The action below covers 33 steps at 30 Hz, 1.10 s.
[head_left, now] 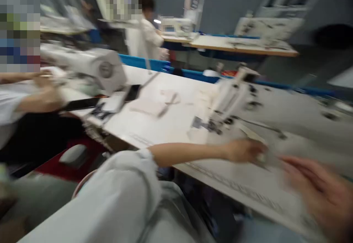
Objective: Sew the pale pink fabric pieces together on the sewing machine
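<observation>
Right hand: lower right of the frame, the right hand (321,189) was blurred, fingers extended and loosely open, nothing visible in its grasp.
Near edge: the tabletop (220,167) ended just below the left forearm, sloping toward the lower right, a ruler-like strip (234,186) along it.
Left hand: right of centre, the left hand (242,150) curled at a pale piece (252,133); blur hid whether it gripped.
Pale piece: probably light, soft fabric, easily creased; best pinched flat near a corner.
Sewing machine: the sewing machine (230,92) crowded the space behind.
Room: centre, white surface showed between machine and folded cloth (146,107).
Far edge: a blue trough (143,62) bordered it.
</observation>
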{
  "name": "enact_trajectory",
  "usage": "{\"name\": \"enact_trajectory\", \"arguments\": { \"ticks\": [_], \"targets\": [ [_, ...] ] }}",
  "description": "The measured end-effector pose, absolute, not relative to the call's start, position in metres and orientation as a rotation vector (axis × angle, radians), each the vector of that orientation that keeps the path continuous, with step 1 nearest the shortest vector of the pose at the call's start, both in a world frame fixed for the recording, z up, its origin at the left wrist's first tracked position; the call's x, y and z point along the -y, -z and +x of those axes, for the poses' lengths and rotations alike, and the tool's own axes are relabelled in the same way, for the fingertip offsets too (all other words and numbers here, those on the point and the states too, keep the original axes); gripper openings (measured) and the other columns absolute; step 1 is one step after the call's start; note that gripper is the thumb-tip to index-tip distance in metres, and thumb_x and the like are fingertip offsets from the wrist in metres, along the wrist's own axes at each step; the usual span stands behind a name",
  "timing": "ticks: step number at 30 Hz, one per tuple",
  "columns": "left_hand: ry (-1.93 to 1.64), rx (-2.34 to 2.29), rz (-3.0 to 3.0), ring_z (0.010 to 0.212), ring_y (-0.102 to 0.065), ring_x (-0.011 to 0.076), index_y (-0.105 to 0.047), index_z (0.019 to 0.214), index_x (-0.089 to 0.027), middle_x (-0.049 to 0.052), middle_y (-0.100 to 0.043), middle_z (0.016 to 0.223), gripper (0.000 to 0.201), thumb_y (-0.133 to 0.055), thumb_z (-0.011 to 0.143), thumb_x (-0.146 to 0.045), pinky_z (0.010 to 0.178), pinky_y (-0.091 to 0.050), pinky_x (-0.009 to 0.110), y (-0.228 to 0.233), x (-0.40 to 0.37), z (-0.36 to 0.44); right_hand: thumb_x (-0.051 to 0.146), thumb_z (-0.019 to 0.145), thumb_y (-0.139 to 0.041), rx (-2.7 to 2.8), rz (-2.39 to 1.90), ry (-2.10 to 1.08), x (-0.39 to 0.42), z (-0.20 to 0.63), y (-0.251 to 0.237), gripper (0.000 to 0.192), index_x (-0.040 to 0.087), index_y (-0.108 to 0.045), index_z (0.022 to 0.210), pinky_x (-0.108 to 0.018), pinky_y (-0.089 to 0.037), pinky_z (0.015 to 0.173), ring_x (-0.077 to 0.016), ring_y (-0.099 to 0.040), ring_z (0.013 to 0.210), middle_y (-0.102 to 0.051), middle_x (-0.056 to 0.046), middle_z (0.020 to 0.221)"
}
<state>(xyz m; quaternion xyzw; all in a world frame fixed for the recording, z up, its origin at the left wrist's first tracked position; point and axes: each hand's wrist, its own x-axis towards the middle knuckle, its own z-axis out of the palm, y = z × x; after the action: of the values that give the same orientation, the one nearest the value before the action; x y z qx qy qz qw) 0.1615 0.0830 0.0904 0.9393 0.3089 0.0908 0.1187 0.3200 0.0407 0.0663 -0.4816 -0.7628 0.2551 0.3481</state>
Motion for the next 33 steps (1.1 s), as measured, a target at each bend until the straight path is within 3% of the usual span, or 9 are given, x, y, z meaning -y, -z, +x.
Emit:
{"name": "enact_trajectory", "arguments": {
  "ticks": [2,3,5,8,13,16,20,27,33],
  "targets": [
    [-0.388,-0.652,2.609,0.105,-0.067,0.011,-0.057,0.125,-0.017,0.006,-0.07,0.117,0.041,-0.031,0.095,-0.006,0.087,-0.053,0.022,-0.078,-0.08,0.141,0.053,0.087,-0.056,1.78,-1.438,-0.608,-0.018,0.322,-0.073,0.021,0.037,-0.065,0.097,-0.038,-0.05,0.054,-0.0237,-0.063,0.065,-0.07,-0.003,0.083],
    [-0.448,-0.549,2.496,0.103,-0.068,0.0116,-0.05,0.129,-0.014,0.009,-0.069,0.118,0.043,-0.025,0.095,-0.005,0.086,-0.054,0.024,-0.071,-0.08,0.129,0.051,0.088,-0.055,1.789,-1.445,-0.738,-0.015,0.317,-0.073,0.024,0.031,-0.063,0.097,-0.035,-0.051,0.056,-0.0218,-0.064,0.067,-0.07,-0.004,0.085],
    [-0.525,-0.367,1.855,0.1,-0.069,0.0178,-0.048,0.126,-0.012,0.015,-0.066,0.121,0.034,-0.038,0.094,-0.011,0.088,-0.055,0.033,-0.059,-0.08,0.107,0.05,0.089,-0.053,1.769,-1.402,-0.933,-0.022,0.301,-0.069,0.026,0.025,-0.059,0.095,-0.029,-0.048,0.052,-0.0169,-0.061,0.063,-0.068,-0.002,0.081],
    [-0.503,-0.424,1.368,0.087,-0.071,0.0197,-0.051,0.113,-0.013,0.013,-0.071,0.099,0.031,-0.062,0.085,-0.02,0.082,-0.058,0.037,-0.05,-0.072,0.082,0.047,0.09,-0.052,1.768,-1.344,-1.097,-0.036,0.274,-0.06,0.024,0.024,-0.054,0.094,-0.025,-0.043,0.047,-0.0122,-0.053,0.052,-0.06,0.003,0.068],
    [-0.55,-0.737,1.228,0.059,-0.069,0.0142,-0.053,0.098,-0.012,0.005,-0.07,0.075,0.031,-0.067,0.085,-0.036,0.062,-0.059,0.029,-0.043,-0.06,0.058,0.05,0.095,-0.047,1.777,-1.231,-1.157,-0.033,0.243,-0.049,0.026,0.025,-0.049,0.098,-0.026,-0.045,0.054,-0.0119,-0.055,0.054,-0.058,0.005,0.067],
    [-0.6,-0.801,1.21,0.057,-0.068,0.0133,-0.053,0.091,-0.012,0.004,-0.069,0.073,0.036,-0.065,0.086,-0.046,0.057,-0.058,0.026,-0.04,-0.052,0.036,0.048,0.096,-0.048,1.747,-1.133,-1.218,-0.02,0.23,-0.047,0.024,0.025,-0.047,0.104,-0.027,-0.051,0.065,-0.0136,-0.061,0.069,-0.063,0.002,0.08],
    [-0.669,-0.959,1.269,0.054,-0.065,0.0104,-0.058,0.087,-0.013,0.001,-0.066,0.065,0.041,-0.067,0.081,-0.053,0.053,-0.055,0.02,-0.047,-0.041,0.001,0.037,0.095,-0.051,1.894,-1.036,-1.312,0.0,0.208,-0.048,0.016,0.024,-0.058,0.099,-0.027,-0.052,0.075,-0.0148,-0.063,0.087,-0.065,-0.003,0.098],
    [-0.629,-1.118,1.317,0.052,-0.064,0.0092,-0.063,0.086,-0.012,-0.001,-0.064,0.065,0.031,-0.072,0.079,-0.041,0.052,-0.054,0.018,-0.06,-0.071,-0.025,0.034,0.095,-0.049,1.84,-0.922,-1.535,-0.014,0.186,-0.042,0.024,0.018,-0.063,0.107,-0.029,-0.054,0.078,-0.0163,-0.065,0.093,-0.066,-0.007,0.105],
    [-0.512,-1.078,1.314,0.057,-0.069,0.0137,-0.056,0.088,-0.013,0.002,-0.069,0.069,0.015,-0.063,0.087,-0.026,0.053,-0.056,0.02,-0.046,-0.105,-0.006,0.035,0.093,-0.05,1.784,-1.07,-1.562,-0.034,0.2,-0.035,0.026,0.016,-0.066,0.103,-0.026,-0.055,0.067,-0.0145,-0.066,0.081,-0.068,-0.006,0.091]
  ]
}}
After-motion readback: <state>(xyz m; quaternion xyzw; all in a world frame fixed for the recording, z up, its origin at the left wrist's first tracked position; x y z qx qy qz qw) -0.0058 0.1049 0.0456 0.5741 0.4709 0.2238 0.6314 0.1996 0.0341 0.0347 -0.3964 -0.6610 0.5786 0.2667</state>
